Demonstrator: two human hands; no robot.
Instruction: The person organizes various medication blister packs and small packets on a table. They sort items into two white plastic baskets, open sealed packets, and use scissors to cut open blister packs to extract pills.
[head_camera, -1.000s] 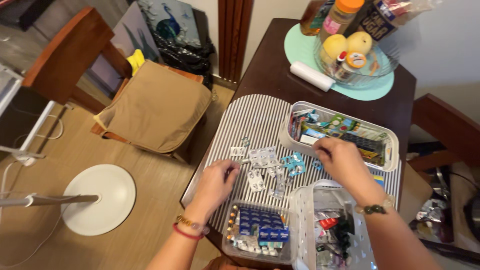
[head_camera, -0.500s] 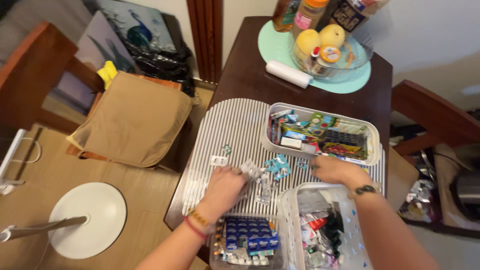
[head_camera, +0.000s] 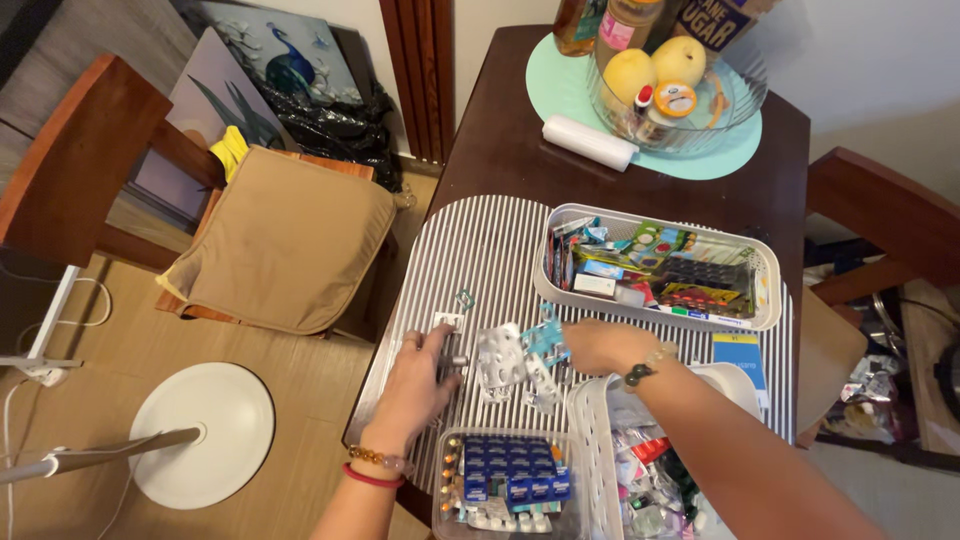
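right hand (head_camera: 598, 346) moved left onto foil blister packs (head_camera: 510, 360) | left hand (head_camera: 425, 375) fingers pinching one

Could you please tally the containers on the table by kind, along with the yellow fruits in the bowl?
White baskets: 2, the far one and the near one
Clear plastic box of blister packs: 1
Glass bowl: 1
Yellow fruits: 2
Total: 6
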